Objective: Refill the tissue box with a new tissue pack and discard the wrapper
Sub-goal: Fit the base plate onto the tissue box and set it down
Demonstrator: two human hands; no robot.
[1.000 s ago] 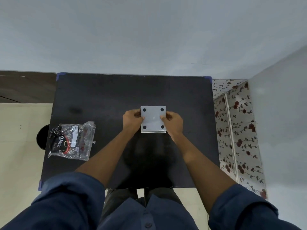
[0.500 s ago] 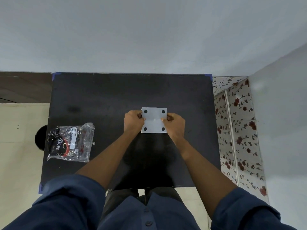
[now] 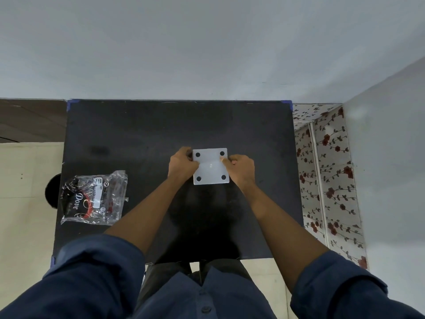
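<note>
Head view: both hands, left hand (image 3: 181,163) and right hand (image 3: 241,169), pinch the upturned tissue box (image 3: 211,166) mid-desk (image 3: 161,130), fingers (image 3: 224,159) pressed on its base. The emptied-looking wrapper (image 3: 94,197) lies left, not yet discarded; refilling seems nearly finished.

right hand (image 3: 241,170): thumb slid onto tissue box (image 3: 211,166) underside | box possibly tilted slightly since
</note>
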